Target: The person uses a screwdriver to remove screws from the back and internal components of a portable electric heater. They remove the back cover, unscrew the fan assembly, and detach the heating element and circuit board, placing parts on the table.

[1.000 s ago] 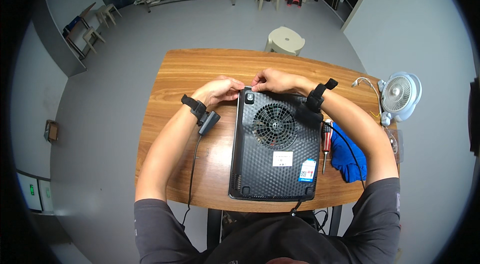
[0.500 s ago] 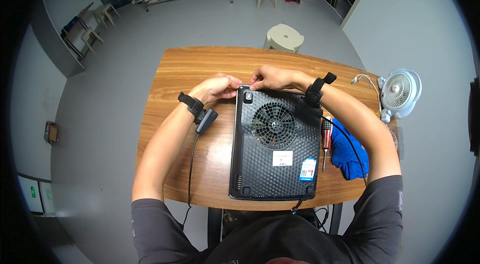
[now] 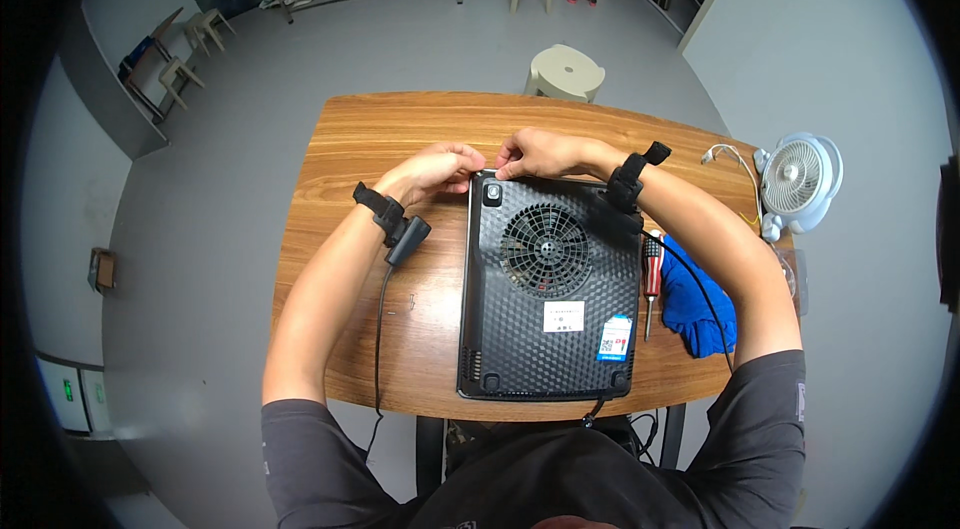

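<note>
A flat black induction cooker (image 3: 500, 339) lies upside down on the wooden table, its round fan grille (image 3: 547, 250) facing up and its cord leaving at the near edge. My left hand (image 3: 446, 171) has its fingers closed at the far left corner, against the side edge. Beside it, my right hand (image 3: 535, 155) pinches the far edge near that same corner. The fingertips of both hands almost meet there, and what lies between them is too small to make out. Right of the cooker lies a screwdriver (image 3: 653, 274) with a red, white and black handle.
A blue cloth (image 3: 700, 304) lies crumpled right of the screwdriver. At the table's right edge stand a small white fan (image 3: 797, 174) and a clear plastic container (image 3: 796, 274). Small screws (image 3: 412, 302) lie left of the cooker. Beyond the table stands a beige stool (image 3: 566, 72).
The whole view has shifted slightly. Both hands stay at the cooker's far left corner, with only a slight shift of the fingers.
</note>
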Action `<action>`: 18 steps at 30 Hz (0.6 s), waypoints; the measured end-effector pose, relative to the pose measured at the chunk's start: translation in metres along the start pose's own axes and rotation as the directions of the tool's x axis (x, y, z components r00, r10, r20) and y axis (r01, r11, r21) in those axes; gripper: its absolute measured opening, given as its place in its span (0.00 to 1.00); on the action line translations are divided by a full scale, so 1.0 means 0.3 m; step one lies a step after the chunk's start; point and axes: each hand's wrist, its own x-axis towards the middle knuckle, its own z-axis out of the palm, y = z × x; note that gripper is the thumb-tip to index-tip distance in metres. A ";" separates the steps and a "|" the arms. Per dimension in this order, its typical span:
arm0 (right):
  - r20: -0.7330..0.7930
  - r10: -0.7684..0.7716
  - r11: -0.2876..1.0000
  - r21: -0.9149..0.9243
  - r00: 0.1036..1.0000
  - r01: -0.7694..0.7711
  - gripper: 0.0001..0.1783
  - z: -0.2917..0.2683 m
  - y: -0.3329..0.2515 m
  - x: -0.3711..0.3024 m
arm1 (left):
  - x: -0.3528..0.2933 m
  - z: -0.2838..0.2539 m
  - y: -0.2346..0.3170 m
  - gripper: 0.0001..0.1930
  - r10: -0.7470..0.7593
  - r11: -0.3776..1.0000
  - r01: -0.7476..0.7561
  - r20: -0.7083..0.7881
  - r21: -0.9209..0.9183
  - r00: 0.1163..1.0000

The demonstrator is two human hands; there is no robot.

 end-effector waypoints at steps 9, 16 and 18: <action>-0.003 0.019 1.000 -0.008 1.000 -0.019 0.21 0.006 0.011 -0.004 | -0.027 0.013 0.024 0.08 0.008 0.997 -0.009 0.023 0.079 1.000; -0.026 -0.010 1.000 -0.007 1.000 0.010 0.20 0.011 0.021 0.006 | 0.023 0.002 0.071 0.07 -0.026 0.920 0.026 -0.006 0.391 1.000; -0.008 0.006 1.000 -0.015 1.000 -0.006 0.20 0.013 0.025 0.007 | 0.023 0.019 0.087 0.08 -0.025 0.891 0.037 -0.033 0.452 0.999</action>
